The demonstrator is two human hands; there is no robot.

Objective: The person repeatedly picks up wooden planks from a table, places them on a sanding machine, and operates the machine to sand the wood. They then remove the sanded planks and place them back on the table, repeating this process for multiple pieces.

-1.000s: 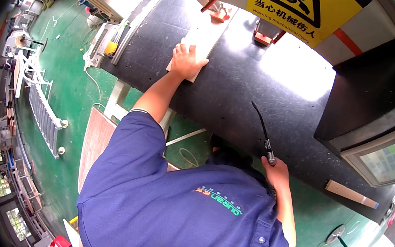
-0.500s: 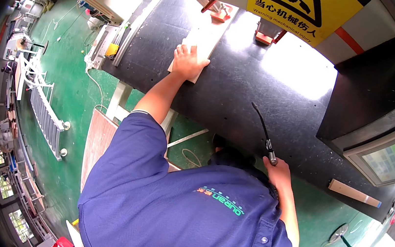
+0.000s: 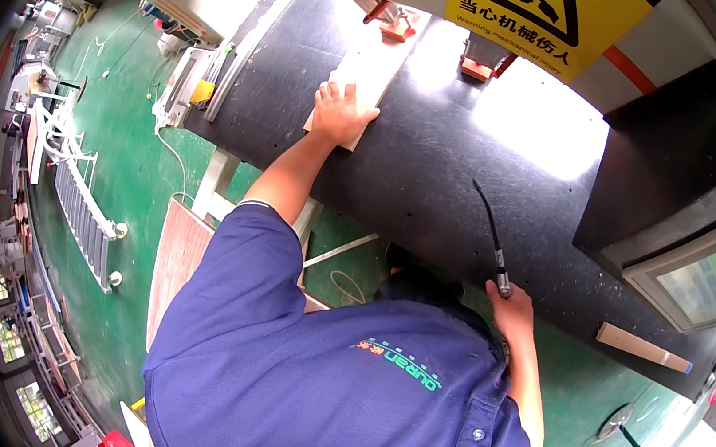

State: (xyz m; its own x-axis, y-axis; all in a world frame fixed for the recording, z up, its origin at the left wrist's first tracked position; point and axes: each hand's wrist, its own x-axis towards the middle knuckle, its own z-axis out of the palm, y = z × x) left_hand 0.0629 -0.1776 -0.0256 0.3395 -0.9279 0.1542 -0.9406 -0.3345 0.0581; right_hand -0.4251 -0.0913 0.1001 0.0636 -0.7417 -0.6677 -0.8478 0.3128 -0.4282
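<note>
My left hand (image 3: 342, 116) lies flat, fingers spread, on the near end of a long pale board (image 3: 375, 72). That board rests on the black worktable (image 3: 422, 173), its far part washed out by glare. My right hand (image 3: 511, 312) is closed round the metal base of an air blow gun (image 3: 500, 248) with a thin, slightly bent black nozzle. The nozzle points away from me over the table and its tip is apart from the board. The grip inside my fist is hidden.
Red-footed clamps (image 3: 475, 68) stand at the table's far side, under a white machine beam with a yellow warning sign (image 3: 544, 18). A screen panel (image 3: 698, 279) juts in at the right. A narrow brown strip (image 3: 642, 348) lies near the right end. Metal rails (image 3: 249, 54) run along the left.
My right hand has shifted slightly right, and the blow gun's nozzle has swung to the right and become more upright in view. My left hand stays on the board.
</note>
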